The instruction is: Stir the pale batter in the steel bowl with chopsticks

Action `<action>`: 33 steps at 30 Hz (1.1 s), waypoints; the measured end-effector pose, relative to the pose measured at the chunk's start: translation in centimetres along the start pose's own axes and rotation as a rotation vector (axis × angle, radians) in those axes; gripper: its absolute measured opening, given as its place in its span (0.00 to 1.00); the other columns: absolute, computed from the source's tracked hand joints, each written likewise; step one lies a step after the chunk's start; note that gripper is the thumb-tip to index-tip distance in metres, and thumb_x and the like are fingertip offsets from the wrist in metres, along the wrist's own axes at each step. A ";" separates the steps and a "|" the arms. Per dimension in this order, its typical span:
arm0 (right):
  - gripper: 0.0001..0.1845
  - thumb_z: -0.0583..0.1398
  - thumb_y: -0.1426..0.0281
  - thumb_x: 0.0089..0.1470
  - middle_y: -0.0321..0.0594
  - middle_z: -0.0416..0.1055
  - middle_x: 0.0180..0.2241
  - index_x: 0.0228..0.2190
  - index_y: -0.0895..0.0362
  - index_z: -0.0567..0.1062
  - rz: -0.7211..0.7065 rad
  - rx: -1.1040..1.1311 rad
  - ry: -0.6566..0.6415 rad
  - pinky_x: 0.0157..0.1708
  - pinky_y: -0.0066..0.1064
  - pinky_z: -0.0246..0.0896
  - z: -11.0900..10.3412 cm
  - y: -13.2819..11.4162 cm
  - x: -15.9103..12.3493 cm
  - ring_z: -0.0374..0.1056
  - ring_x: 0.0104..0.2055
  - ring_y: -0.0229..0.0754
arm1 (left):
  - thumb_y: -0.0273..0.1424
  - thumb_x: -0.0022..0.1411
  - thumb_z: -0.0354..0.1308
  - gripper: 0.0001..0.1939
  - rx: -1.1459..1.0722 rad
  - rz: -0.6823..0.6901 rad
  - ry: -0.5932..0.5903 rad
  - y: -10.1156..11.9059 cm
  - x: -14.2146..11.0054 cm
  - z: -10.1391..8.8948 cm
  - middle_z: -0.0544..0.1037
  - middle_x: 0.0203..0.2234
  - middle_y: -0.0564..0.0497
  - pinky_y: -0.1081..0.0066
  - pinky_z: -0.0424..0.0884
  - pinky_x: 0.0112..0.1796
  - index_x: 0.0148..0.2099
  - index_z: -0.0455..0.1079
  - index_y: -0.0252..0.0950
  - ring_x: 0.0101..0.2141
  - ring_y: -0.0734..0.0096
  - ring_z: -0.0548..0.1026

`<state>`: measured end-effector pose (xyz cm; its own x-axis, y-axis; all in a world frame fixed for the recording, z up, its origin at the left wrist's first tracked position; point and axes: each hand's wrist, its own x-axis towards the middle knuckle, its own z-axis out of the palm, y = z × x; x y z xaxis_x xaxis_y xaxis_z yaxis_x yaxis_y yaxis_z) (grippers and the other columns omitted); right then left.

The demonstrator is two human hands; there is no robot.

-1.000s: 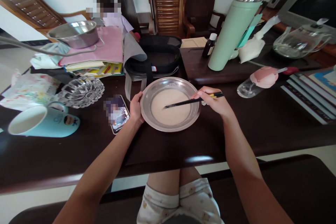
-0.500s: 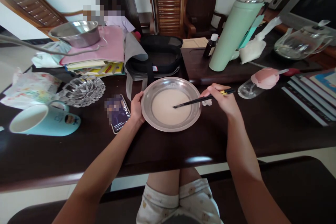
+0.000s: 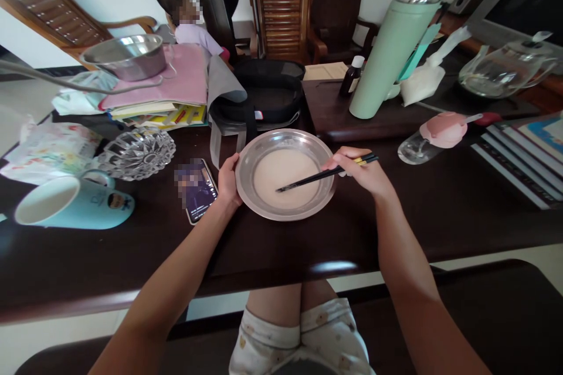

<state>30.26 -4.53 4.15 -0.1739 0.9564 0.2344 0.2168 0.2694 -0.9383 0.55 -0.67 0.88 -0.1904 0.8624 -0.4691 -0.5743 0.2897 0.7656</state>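
Observation:
A round metal bowl (image 3: 285,212) with a wide rim stands on the dark table in front of me. In it lies a pale, milky liquid (image 3: 288,170). My left hand (image 3: 229,180) grips the bowl's left rim, thumb on top and the other fingers hidden beneath. Black chopsticks (image 3: 308,179) with gold bands are held in my right hand (image 3: 358,170) over the bowl's right side. Their tips dip into the liquid left of its middle. A lit phone (image 3: 200,190) lies just left of my left hand.
A light blue mug (image 3: 74,202) and a glass dish (image 3: 138,152) are at left. Behind the bowl sits a black bag (image 3: 268,91). A tall green thermos (image 3: 387,53), a pink-topped bottle (image 3: 433,137) and stacked books (image 3: 523,164) stand at right. Another person (image 3: 193,29) is beyond the table.
My right hand and the chopsticks have moved left, their tips shifting left and slightly nearer to me through the liquid. My left hand and the bowl stay put. The person behind has shifted.

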 end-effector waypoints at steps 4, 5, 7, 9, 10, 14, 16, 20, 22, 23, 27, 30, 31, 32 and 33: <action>0.27 0.68 0.39 0.59 0.41 0.87 0.32 0.27 0.49 0.84 -0.015 -0.008 0.098 0.40 0.38 0.77 -0.1 0.2 0.1 0.83 0.38 0.48 | 0.35 0.62 0.59 0.08 -0.007 -0.008 0.007 0.1 -0.2 0.2 0.83 0.25 0.48 0.57 0.85 0.43 0.33 0.74 0.39 0.40 0.47 0.87; 0.27 0.68 0.39 0.59 0.41 0.86 0.32 0.26 0.49 0.84 -0.011 -0.004 0.130 0.39 0.38 0.77 -0.2 0.2 0.0 0.83 0.37 0.48 | 0.35 0.63 0.59 0.08 -0.007 -0.009 0.004 0.1 -0.3 0.2 0.83 0.25 0.48 0.57 0.85 0.43 0.33 0.74 0.39 0.40 0.47 0.87; 0.29 0.68 0.39 0.58 0.41 0.85 0.29 0.24 0.50 0.83 0.005 0.007 0.136 0.38 0.38 0.77 -0.3 0.2 0.0 0.82 0.35 0.47 | 0.35 0.62 0.60 0.07 -0.004 -0.013 -0.004 0.1 -0.3 0.1 0.84 0.26 0.48 0.57 0.85 0.42 0.33 0.74 0.39 0.39 0.47 0.87; 0.29 0.68 0.39 0.58 0.40 0.85 0.28 0.23 0.50 0.83 0.012 0.016 0.070 0.39 0.39 0.78 -0.2 0.0 0.0 0.82 0.34 0.47 | 0.36 0.61 0.62 0.07 0.003 -0.013 -0.010 0.1 -0.2 0.1 0.84 0.27 0.47 0.57 0.85 0.42 0.34 0.75 0.39 0.39 0.47 0.87; 0.29 0.68 0.39 0.58 0.40 0.85 0.28 0.24 0.49 0.83 0.007 0.017 0.034 0.40 0.39 0.78 -0.1 -0.1 0.0 0.82 0.34 0.47 | 0.37 0.60 0.62 0.07 0.005 -0.011 -0.011 0.1 -0.2 0.0 0.84 0.27 0.47 0.56 0.85 0.42 0.35 0.75 0.39 0.39 0.47 0.87; 0.28 0.68 0.39 0.58 0.41 0.87 0.32 0.26 0.49 0.84 -0.018 -0.002 0.062 0.39 0.39 0.79 0.0 -0.2 0.0 0.83 0.37 0.48 | 0.37 0.60 0.62 0.07 0.002 0.001 -0.006 0.0 -0.1 0.0 0.84 0.26 0.47 0.57 0.85 0.42 0.35 0.76 0.39 0.40 0.46 0.87; 0.28 0.68 0.39 0.58 0.41 0.86 0.31 0.25 0.49 0.83 -0.007 -0.004 0.114 0.36 0.38 0.78 0.0 -0.2 0.0 0.83 0.36 0.48 | 0.36 0.61 0.62 0.07 -0.002 -0.001 -0.008 0.0 -0.1 0.0 0.84 0.27 0.47 0.58 0.85 0.43 0.34 0.75 0.39 0.41 0.47 0.87; 0.29 0.68 0.39 0.58 0.40 0.85 0.28 0.23 0.49 0.83 -0.004 0.021 0.029 0.39 0.39 0.78 0.2 -0.2 0.0 0.82 0.34 0.47 | 0.35 0.63 0.59 0.08 -0.022 -0.012 -0.010 0.1 -0.2 0.1 0.84 0.26 0.48 0.58 0.85 0.43 0.33 0.75 0.39 0.41 0.48 0.87; 0.27 0.69 0.39 0.58 0.40 0.86 0.30 0.25 0.49 0.84 -0.015 0.029 0.007 0.42 0.40 0.79 0.3 -0.2 0.1 0.83 0.37 0.48 | 0.34 0.63 0.59 0.07 -0.027 -0.009 -0.009 0.1 -0.2 0.1 0.84 0.26 0.47 0.58 0.85 0.44 0.33 0.74 0.39 0.41 0.48 0.87; 0.27 0.69 0.40 0.58 0.40 0.86 0.31 0.25 0.49 0.84 -0.019 0.031 0.026 0.43 0.40 0.79 0.2 -0.1 0.1 0.84 0.38 0.48 | 0.35 0.62 0.60 0.07 -0.027 -0.005 -0.009 0.1 -0.2 0.0 0.84 0.26 0.47 0.57 0.85 0.44 0.32 0.74 0.39 0.41 0.47 0.87; 0.27 0.70 0.40 0.58 0.41 0.85 0.29 0.24 0.50 0.82 0.002 0.040 0.132 0.38 0.39 0.78 -0.2 0.1 0.0 0.82 0.35 0.48 | 0.36 0.61 0.61 0.07 -0.023 -0.017 -0.018 0.1 -0.1 0.0 0.85 0.28 0.46 0.56 0.85 0.44 0.34 0.75 0.38 0.41 0.45 0.87; 0.29 0.69 0.39 0.58 0.41 0.84 0.27 0.23 0.50 0.83 0.012 0.039 0.068 0.37 0.40 0.77 -0.1 0.2 0.0 0.82 0.34 0.48 | 0.36 0.62 0.60 0.07 -0.024 -0.024 -0.017 0.1 -0.1 0.0 0.85 0.27 0.46 0.56 0.85 0.44 0.35 0.76 0.38 0.41 0.46 0.87; 0.29 0.68 0.39 0.58 0.41 0.84 0.28 0.24 0.50 0.83 0.006 0.035 0.037 0.38 0.40 0.77 0.0 0.2 0.1 0.82 0.35 0.48 | 0.36 0.62 0.60 0.07 -0.026 -0.020 -0.016 0.0 -0.1 0.0 0.84 0.26 0.47 0.57 0.85 0.43 0.35 0.76 0.38 0.40 0.46 0.87; 0.28 0.68 0.39 0.58 0.41 0.85 0.29 0.25 0.49 0.84 -0.004 0.027 0.019 0.39 0.40 0.77 0.1 0.2 0.1 0.83 0.36 0.49 | 0.35 0.62 0.60 0.07 -0.029 -0.016 -0.015 0.0 -0.1 -0.1 0.84 0.25 0.47 0.57 0.85 0.43 0.34 0.76 0.38 0.40 0.47 0.87; 0.28 0.68 0.39 0.58 0.41 0.86 0.31 0.26 0.49 0.85 -0.012 0.019 0.019 0.40 0.40 0.77 0.1 0.3 0.1 0.83 0.38 0.49 | 0.35 0.62 0.60 0.07 -0.031 -0.009 -0.015 0.0 -0.1 -0.1 0.83 0.24 0.48 0.58 0.85 0.43 0.34 0.75 0.39 0.39 0.48 0.87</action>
<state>30.23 -4.34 3.93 -0.1578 0.9552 0.2505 0.1969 0.2791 -0.9399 0.51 -0.76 0.87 -0.1735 0.8660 -0.4691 -0.6004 0.2845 0.7473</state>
